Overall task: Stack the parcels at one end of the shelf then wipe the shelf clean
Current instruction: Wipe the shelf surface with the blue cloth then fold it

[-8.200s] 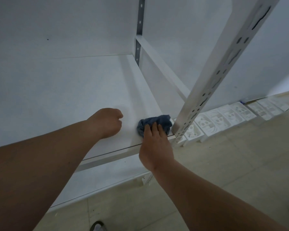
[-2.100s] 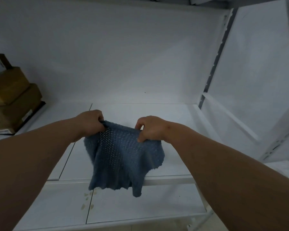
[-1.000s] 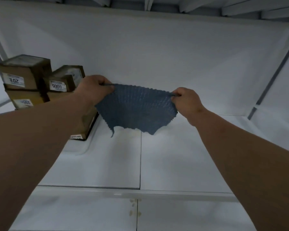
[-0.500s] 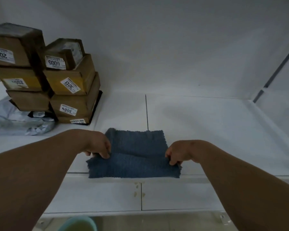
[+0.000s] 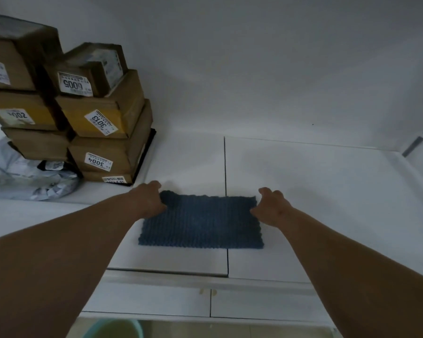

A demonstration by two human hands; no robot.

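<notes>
Blue cloth (image 5: 200, 222) flat on the white shelf (image 5: 327, 191), folded to a rectangle, long axis left to right, straddling the seam between two shelf panels. Left hand (image 5: 150, 200) at its far left corner, fingers curled onto the edge, seemingly pinching it. Right hand (image 5: 270, 205) at the far right corner, fingers bent at the edge, touching or just beside it; grip there hard to tell. Both hands equally near. Brown parcels (image 5: 100, 120) stacked at the left end, well apart from the cloth, grey mailing bag (image 5: 27, 176) beside them. Bare shelf mostly rightward, so probably a sideways wipe along the cloth's long axis.
</notes>
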